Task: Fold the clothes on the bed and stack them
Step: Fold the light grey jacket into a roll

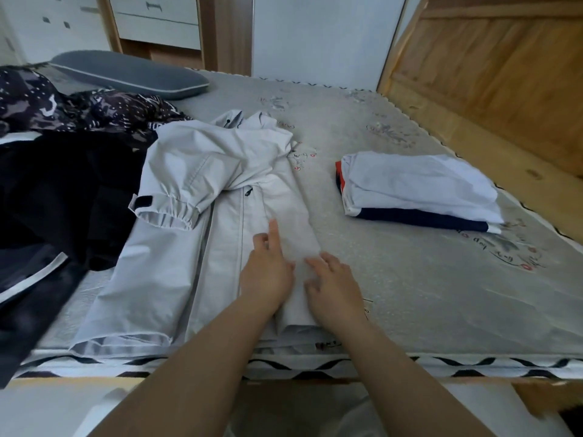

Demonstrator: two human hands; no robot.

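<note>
quilted grey mattress bears smooth pale jacket, hands pressing it.

A light grey jacket lies spread lengthwise on the bed, its hem at the near edge, one elastic-cuffed sleeve folded across its chest and its right side folded inward. To its right, well apart, sits a folded stack: a white garment atop a navy one with red trim. Left of the jacket, unfolded dark clothes lie heaped, a patterned dotted garment behind them.
</note>
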